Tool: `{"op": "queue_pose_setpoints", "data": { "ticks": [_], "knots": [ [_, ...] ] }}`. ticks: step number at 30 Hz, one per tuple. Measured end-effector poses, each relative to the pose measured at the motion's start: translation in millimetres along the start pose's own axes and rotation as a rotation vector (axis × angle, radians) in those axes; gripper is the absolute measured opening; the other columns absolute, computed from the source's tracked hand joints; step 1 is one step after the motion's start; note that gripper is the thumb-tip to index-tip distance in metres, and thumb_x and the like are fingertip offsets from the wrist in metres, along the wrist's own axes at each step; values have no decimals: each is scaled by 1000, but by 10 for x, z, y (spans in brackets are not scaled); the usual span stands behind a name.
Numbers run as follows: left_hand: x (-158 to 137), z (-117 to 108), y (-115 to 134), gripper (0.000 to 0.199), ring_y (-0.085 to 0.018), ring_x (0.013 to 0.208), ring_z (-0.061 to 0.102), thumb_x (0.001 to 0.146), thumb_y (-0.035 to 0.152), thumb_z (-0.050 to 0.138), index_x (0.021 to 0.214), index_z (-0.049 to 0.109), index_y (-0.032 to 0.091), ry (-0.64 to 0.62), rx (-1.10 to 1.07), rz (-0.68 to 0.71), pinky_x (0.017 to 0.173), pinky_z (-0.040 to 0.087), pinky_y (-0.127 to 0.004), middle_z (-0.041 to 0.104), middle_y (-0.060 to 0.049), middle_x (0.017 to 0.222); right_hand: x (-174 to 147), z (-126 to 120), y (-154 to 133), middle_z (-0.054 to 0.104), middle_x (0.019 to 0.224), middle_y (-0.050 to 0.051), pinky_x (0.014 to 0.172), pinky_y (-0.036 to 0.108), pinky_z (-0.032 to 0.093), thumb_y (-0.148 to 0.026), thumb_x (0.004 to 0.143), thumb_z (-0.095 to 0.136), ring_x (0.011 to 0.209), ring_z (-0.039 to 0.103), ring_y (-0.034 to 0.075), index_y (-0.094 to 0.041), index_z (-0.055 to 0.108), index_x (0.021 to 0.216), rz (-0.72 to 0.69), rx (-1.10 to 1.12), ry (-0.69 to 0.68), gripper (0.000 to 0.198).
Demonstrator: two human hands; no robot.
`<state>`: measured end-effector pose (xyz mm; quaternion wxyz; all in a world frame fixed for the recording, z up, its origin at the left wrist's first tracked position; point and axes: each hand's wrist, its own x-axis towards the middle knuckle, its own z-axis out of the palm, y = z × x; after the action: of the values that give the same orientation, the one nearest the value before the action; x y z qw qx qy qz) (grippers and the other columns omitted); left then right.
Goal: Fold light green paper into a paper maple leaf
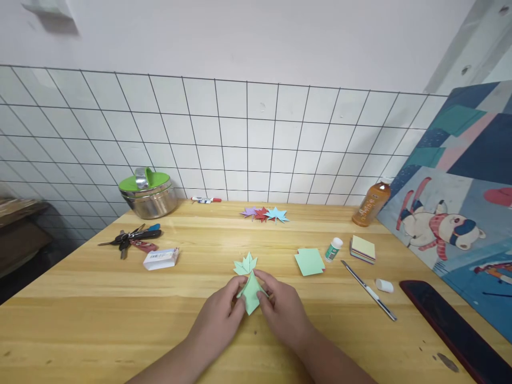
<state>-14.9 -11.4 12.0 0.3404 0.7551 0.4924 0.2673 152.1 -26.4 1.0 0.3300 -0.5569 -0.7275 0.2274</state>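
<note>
Between both hands, near the front middle of the table, is a folded light-green paper (251, 296) with a pointed top. My left hand (224, 309) pinches its left edge with thumb and fingers. On the opposite edge my right hand (282, 304) grips it the same way. Just beyond the fingers lies a folded green paper leaf piece (245, 263) with several points. Farther back rest finished-looking paper maple leaves: a purple one (249, 213), a red one (262, 214) and a light-blue one (277, 214). A stack of green square paper (310, 262) lies to the right.
Right side: glue stick (333, 249), sticky-note pad (362, 249), utility knife (370, 290), white cap (384, 286), dark long object (452, 330), amber bottle (372, 204). Left side: steel pot (149, 200) with green lid, keys and tools (132, 237), small white box (161, 258). Markers (206, 200) lie by the tiled wall.
</note>
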Motion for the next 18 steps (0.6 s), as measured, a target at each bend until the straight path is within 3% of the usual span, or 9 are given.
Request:
{"op": "queue_pose_setpoints", "data": {
  "ticks": [5,8,10,12,15,18],
  "knots": [
    [81,59,-63,20,-15,63,53,80,33,45,87,57,18,-32,-301,-38,58,40,-23,59,0,71,12,-34,6,60,70,-2,54,22,38,-17,82,42,58,52,13,-27,42,126,-15,19,-29,45],
    [105,78,-82,26,-14,60,52,78,39,51,89,55,16,-71,-507,-127,54,41,-22,57,1,68,4,-88,-28,61,100,4,66,25,44,-12,78,44,76,57,15,-27,33,131,-54,71,11,56],
    [114,72,-84,30,-14,62,54,76,40,54,93,55,16,-65,-586,-159,55,43,-22,57,0,70,-13,-129,-62,42,131,6,80,29,44,-7,73,46,101,52,17,-27,38,128,-159,90,24,59],
    [121,61,-85,31,-14,62,54,74,40,57,93,56,16,-57,-619,-165,55,44,-22,58,0,70,-32,-156,-92,25,141,5,91,34,40,-1,67,45,116,42,19,-27,43,124,-266,85,-11,62],
    [131,50,-97,27,-12,59,54,73,37,59,89,58,15,-69,-632,-182,53,43,-21,58,0,67,-46,-152,-105,15,145,3,96,38,35,3,65,43,125,32,21,-26,52,115,-308,48,-62,59],
    [137,52,-119,28,-12,61,55,74,35,59,92,59,14,-97,-648,-185,54,42,-21,60,-1,69,-24,-112,-67,28,140,4,96,38,35,-2,69,50,122,36,21,-25,59,104,-233,63,-67,43]
  ]
}}
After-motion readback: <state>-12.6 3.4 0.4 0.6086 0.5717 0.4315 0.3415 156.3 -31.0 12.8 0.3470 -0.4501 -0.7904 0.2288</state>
